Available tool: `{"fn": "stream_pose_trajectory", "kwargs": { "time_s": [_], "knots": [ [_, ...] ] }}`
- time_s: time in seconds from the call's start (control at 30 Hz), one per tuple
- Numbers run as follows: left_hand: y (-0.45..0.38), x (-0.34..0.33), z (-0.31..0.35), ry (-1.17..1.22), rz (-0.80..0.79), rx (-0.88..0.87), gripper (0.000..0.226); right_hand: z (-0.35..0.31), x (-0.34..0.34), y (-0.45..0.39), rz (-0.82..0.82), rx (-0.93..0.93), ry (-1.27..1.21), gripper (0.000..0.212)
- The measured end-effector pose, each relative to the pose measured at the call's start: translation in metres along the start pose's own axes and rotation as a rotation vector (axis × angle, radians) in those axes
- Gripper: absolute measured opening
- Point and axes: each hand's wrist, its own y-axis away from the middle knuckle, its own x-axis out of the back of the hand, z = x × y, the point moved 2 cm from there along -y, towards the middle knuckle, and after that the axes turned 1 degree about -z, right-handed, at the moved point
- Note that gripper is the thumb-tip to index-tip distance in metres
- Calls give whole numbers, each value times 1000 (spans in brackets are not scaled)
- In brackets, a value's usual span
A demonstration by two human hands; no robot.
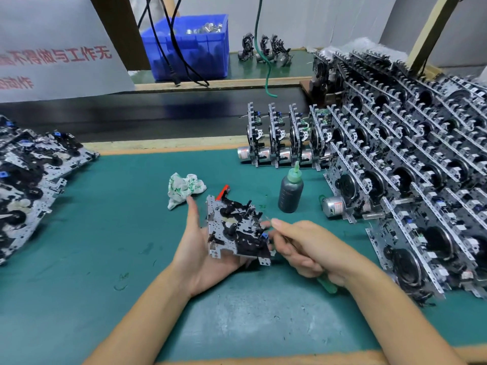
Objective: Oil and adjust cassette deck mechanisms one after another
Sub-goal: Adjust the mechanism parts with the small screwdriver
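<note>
Left hand: the left hand [203,248] lies palm up above the green bench mat [105,233], fingers loosely curled under a cassette deck mechanism [237,230], thumb raised free beside its left edge.
Mechanism in hand: a silver stamped-metal plate with black plastic gears and levers and a small blue part at its right edge; it is tilted, face up, above the mat's middle.
Right hand: the right hand [305,248] is closed around a thin tool with a green handle [326,284]; its tip touches the held mechanism's right edge.
Oil bottle: a dark grey squeeze bottle with a pale green nozzle [290,192] stands upright on the mat, behind and right of the held mechanism.
Rag: a crumpled white cloth with green print [184,189] lies behind and left of it.
Stacks: rows of upright silver mechanisms [408,167] fill the far right; flat ones [34,180] pile up at far left.
</note>
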Motion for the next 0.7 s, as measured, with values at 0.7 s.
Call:
{"fn": "stream_pose_trajectory", "kwargs": {
  "time_s": [0.7],
  "knots": [
    [-2,7,3,100,-64,-40,88,3,1,-1,600,202,985,33]
  ]
}}
